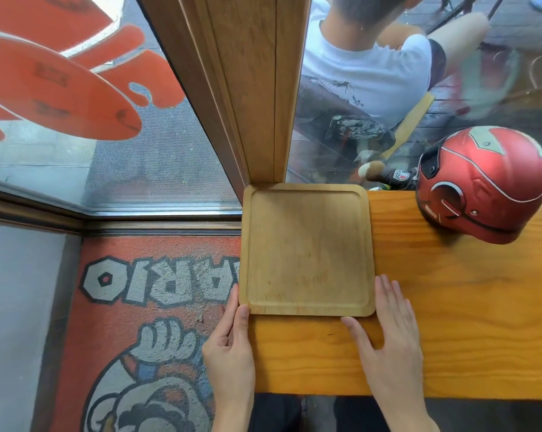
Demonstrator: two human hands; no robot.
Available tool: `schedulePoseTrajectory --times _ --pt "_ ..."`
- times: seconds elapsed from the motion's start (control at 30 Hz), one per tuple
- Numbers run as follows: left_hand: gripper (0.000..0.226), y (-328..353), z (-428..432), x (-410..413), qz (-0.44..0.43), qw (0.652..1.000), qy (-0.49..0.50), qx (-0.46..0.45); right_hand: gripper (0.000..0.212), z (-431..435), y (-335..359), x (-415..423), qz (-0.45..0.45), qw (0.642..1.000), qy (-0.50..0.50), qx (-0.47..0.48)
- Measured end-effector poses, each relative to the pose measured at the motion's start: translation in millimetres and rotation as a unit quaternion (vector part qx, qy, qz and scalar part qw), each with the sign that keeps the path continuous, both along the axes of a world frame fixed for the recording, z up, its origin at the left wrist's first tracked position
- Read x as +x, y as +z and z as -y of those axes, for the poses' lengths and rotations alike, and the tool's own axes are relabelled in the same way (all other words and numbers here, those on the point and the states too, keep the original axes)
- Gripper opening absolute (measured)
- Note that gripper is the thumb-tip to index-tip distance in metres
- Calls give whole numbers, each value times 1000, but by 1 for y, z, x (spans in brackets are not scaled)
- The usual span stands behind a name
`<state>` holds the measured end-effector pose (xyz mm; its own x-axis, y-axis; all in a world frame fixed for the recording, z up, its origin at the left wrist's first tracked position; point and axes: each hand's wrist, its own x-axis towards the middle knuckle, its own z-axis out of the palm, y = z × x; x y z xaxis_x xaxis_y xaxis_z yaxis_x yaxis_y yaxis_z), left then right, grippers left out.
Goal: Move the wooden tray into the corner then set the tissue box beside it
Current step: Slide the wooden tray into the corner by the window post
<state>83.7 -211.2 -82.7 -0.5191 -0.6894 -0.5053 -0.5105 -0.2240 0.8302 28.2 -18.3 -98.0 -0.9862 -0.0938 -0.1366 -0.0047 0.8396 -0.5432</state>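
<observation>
The square wooden tray (pixel 307 249) lies flat at the table's far left corner, its back edge against the wooden window post. My left hand (pixel 232 344) rests at the tray's near left corner, thumb touching the rim, fingers along the table's side edge. My right hand (pixel 388 335) lies flat on the table at the tray's near right corner, fingers spread and touching its right edge. Neither hand holds anything. No tissue box is in view.
A red motorcycle helmet (pixel 481 185) sits at the table's (pixel 466 307) back edge, right of the tray. The wooden window post (pixel 257 88) rises behind the tray. Through the glass a person in a white shirt (pixel 369 67) sits outside. A painted floor mat (pixel 145 322) lies left.
</observation>
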Motion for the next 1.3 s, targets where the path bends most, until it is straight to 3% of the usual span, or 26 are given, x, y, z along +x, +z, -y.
schedulePoseTrajectory --times 0.33,0.5,0.63,0.8,1.13,1.3 --pt "49 0 -2 -1 -10 999 0 -33 81 0 -2 0 -5 1000 5 -11" --pt "38 -2 -3 0 1 995 -28 -92 81 -1 -2 0 -11 1000 8 -10" --pt "49 -11 -17 7 49 934 -166 -313 84 -5 1 4 5 1000 15 -12" --pt "53 -20 -29 12 30 892 -238 -383 84 -8 1 5 17 1000 18 12" --pt "51 -22 -28 11 -7 903 -218 -371 83 -8 0 4 29 999 30 19" --pt "46 0 -50 -8 74 905 -199 -368 76 -10 11 2 31 997 53 51"
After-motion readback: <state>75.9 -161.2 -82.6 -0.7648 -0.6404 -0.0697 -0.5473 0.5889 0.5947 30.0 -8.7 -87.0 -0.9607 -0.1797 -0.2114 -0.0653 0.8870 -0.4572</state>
